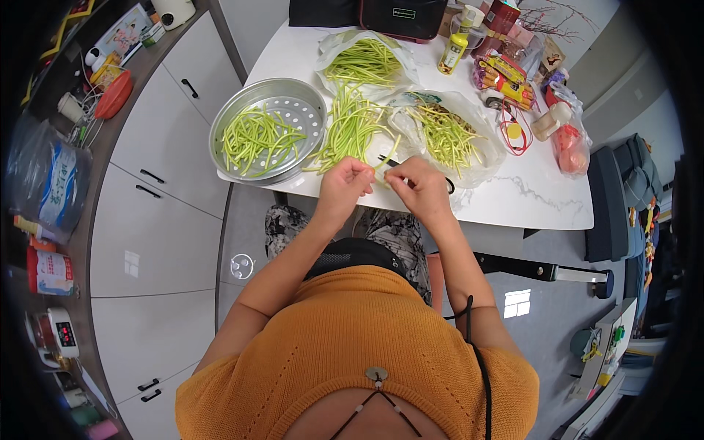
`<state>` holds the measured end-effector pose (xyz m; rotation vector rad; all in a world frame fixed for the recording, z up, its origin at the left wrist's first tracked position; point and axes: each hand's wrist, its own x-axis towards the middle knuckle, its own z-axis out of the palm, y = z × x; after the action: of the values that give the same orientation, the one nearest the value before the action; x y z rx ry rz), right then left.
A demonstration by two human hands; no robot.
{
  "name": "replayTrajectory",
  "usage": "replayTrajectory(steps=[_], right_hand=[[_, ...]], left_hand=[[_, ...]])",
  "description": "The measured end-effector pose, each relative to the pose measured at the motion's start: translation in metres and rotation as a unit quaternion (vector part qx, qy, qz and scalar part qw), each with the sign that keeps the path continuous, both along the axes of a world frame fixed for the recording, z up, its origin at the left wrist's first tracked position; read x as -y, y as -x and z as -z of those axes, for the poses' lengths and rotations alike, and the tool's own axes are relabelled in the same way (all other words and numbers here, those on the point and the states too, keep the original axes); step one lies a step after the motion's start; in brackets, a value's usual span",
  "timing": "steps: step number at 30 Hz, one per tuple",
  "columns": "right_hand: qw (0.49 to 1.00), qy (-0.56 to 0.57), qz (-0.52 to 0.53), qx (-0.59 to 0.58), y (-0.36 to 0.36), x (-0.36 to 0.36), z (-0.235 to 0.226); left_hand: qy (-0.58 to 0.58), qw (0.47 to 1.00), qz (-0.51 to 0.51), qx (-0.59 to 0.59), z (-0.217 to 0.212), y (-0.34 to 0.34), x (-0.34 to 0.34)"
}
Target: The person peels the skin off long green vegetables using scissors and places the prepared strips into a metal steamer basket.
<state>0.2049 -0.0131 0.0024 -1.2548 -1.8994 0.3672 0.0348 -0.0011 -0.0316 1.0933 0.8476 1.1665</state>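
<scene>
Close together at the table's front edge, my left hand [345, 189] and my right hand [421, 189] both have their fingers pinched around one green garlic scape [389, 158]. Its upper end sticks up between them. Partly under my right hand lies a pair of black scissors [449, 185], one handle loop showing. A loose pile of garlic scapes [350, 128] is just beyond my left hand. To its left, cut or sorted scapes [258, 139] rest in a perforated metal steamer pan [312, 110]. Right of the pile, an open plastic bag [490, 150] holds paler stem pieces [445, 139].
Another plastic bag [405, 55] of scapes sits farther back. Behind stand a black case [402, 18] and a yellow bottle [456, 45]. At the right are packaged sausages [506, 81], a red cord [519, 143], a jar [551, 121] and a bagged red item [570, 147]. White cabinets [158, 227] flank the left.
</scene>
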Motion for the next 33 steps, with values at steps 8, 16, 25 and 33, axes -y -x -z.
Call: replayTrajectory(steps=[8,16,25,33], right_hand=[[0.995,0.009,0.081,-0.057,-0.049,-0.014,-0.014],[0.934,0.022,0.315,0.167,-0.089,-0.028,-0.007],[0.939,0.084,0.315,0.107,-0.085,-0.034,0.003],[0.955,-0.107,0.226,0.161,-0.086,-0.032,0.005]], left_hand=[[-0.14,0.94,-0.22,-0.22,-0.012,0.055,-0.041],[-0.33,0.731,-0.353,-0.482,-0.003,0.086,-0.056],[-0.491,0.722,-0.139,-0.467,0.011,0.009,-0.03],[-0.462,0.679,-0.05,-0.569,0.029,-0.009,-0.038]])
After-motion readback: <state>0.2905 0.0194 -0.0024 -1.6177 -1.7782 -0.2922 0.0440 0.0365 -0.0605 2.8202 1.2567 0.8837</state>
